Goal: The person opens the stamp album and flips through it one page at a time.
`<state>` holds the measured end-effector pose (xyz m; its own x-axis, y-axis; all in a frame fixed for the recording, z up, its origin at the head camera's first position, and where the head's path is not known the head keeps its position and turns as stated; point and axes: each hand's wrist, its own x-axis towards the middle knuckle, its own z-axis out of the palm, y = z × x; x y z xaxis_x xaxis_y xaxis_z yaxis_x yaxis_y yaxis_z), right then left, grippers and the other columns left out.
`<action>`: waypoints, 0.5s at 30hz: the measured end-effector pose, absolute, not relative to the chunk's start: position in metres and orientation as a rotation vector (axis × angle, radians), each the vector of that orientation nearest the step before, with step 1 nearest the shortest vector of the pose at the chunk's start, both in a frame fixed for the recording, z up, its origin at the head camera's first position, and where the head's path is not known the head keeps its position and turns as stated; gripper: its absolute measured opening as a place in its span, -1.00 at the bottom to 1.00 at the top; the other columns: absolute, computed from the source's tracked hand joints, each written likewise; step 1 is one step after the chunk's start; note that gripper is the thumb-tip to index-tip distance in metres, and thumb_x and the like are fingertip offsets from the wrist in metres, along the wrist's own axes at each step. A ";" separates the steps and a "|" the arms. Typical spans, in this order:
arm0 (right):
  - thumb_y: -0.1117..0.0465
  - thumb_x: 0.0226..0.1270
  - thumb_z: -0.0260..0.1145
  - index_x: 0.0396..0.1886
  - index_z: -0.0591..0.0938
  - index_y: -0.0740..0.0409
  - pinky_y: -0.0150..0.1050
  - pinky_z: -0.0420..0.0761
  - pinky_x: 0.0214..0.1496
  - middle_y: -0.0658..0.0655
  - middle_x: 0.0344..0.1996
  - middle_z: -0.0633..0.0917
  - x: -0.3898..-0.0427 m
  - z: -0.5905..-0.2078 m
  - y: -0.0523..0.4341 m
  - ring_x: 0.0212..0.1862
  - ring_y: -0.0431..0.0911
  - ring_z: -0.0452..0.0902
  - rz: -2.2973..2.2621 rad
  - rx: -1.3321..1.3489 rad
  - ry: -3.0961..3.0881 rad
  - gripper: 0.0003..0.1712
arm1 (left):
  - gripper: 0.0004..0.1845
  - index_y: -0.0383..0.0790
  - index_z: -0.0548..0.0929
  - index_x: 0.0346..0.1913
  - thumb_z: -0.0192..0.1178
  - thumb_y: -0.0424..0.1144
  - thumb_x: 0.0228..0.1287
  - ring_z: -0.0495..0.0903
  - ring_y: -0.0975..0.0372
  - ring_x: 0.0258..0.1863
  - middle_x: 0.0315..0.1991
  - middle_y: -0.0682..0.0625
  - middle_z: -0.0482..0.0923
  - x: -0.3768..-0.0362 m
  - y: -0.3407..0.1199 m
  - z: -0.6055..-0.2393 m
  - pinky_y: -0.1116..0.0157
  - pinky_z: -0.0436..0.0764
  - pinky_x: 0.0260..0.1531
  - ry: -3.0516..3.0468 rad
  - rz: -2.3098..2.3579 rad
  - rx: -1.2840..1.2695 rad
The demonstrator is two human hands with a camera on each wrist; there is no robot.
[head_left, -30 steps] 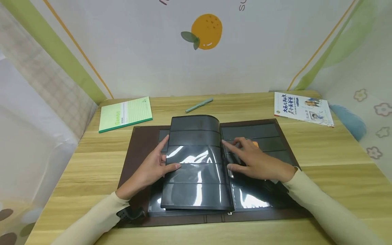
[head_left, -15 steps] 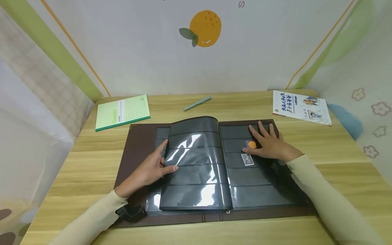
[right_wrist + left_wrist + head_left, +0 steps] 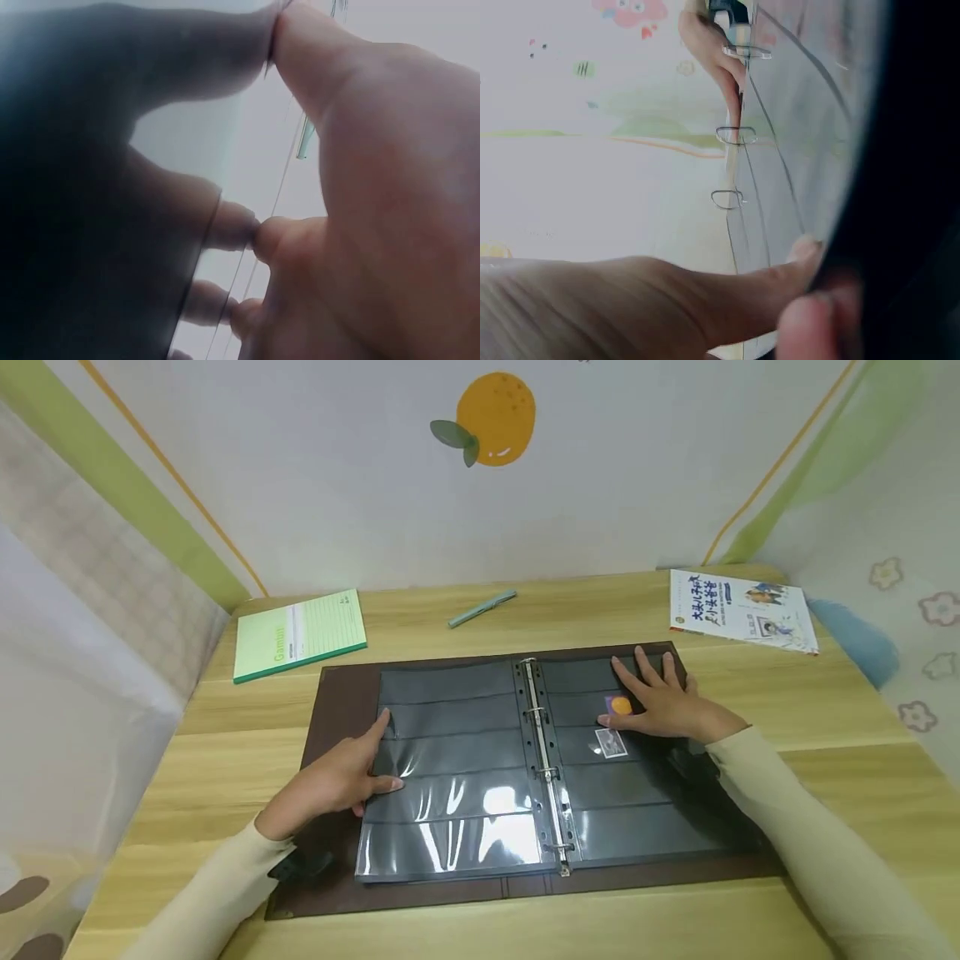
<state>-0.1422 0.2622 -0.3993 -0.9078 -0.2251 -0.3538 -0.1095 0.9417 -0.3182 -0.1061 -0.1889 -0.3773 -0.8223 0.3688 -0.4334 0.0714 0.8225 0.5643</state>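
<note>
Binder cover (image 3: 337, 693): dark brown. Its pocket pages (image 3: 450, 760): black under glossy clear film. Rings (image 3: 542, 727): silver metal. One stamp (image 3: 619, 705) shows an orange disc on purple; another stamp (image 3: 610, 742) is grey with a white border. Notebook (image 3: 300, 633): pale green, ruled. Pen (image 3: 482, 607): muted green. Booklet (image 3: 742, 610): white with blue lettering. Table (image 3: 225, 760): light wood grain. Sleeves (image 3: 795, 827): cream.

Light wooden bench (image 3: 862, 793) boxed in by white fabric walls (image 3: 315, 485) with an orange print (image 3: 495, 418) and green stripes.
</note>
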 end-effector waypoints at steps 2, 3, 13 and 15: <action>-0.50 0.25 0.21 0.67 -0.19 0.03 0.68 -0.38 0.30 0.40 0.60 -0.39 -0.143 -0.398 0.261 0.48 0.61 -0.63 -0.416 -0.257 2.700 0.30 | 0.16 -0.34 -0.27 0.62 0.40 -0.19 0.28 0.57 0.21 -0.78 -0.38 -0.25 0.59 -0.106 -0.189 -0.378 0.28 0.64 -0.54 2.458 0.734 0.330; -0.51 0.25 0.21 0.67 -0.19 0.03 0.68 -0.38 0.30 0.40 0.60 -0.39 -0.144 -0.398 0.260 0.48 0.61 -0.62 -0.415 -0.262 2.699 0.30 | 0.16 -0.34 -0.27 0.62 0.41 -0.19 0.27 0.57 0.21 -0.79 -0.34 -0.26 0.61 -0.105 -0.190 -0.379 0.28 0.64 -0.55 2.461 0.735 0.326; -0.51 0.29 0.16 0.67 -0.17 0.00 0.66 -0.35 0.33 0.40 0.61 -0.34 -0.143 -0.398 0.261 0.51 0.59 -0.57 -0.379 -0.278 2.741 0.24 | 0.15 -0.27 -0.19 0.63 0.43 -0.12 0.25 0.57 0.25 -0.78 -0.68 -0.08 0.49 -0.106 -0.189 -0.378 0.29 0.61 -0.68 2.487 0.727 0.324; -0.50 0.30 0.16 0.67 -0.16 0.01 0.66 -0.34 0.34 0.41 0.61 -0.32 -0.142 -0.397 0.263 0.51 0.59 -0.56 -0.366 -0.287 2.749 0.23 | 0.15 -0.25 -0.18 0.64 0.44 -0.09 0.24 0.57 0.24 -0.78 -0.69 -0.06 0.51 -0.106 -0.188 -0.378 0.29 0.61 -0.68 2.492 0.725 0.315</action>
<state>-0.1420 0.2629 -0.3970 -0.9177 -0.2424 -0.3147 -0.1515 0.9460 -0.2866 -0.1056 -0.1878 -0.3779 -0.8369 0.3538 -0.4176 0.0746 0.8296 0.5534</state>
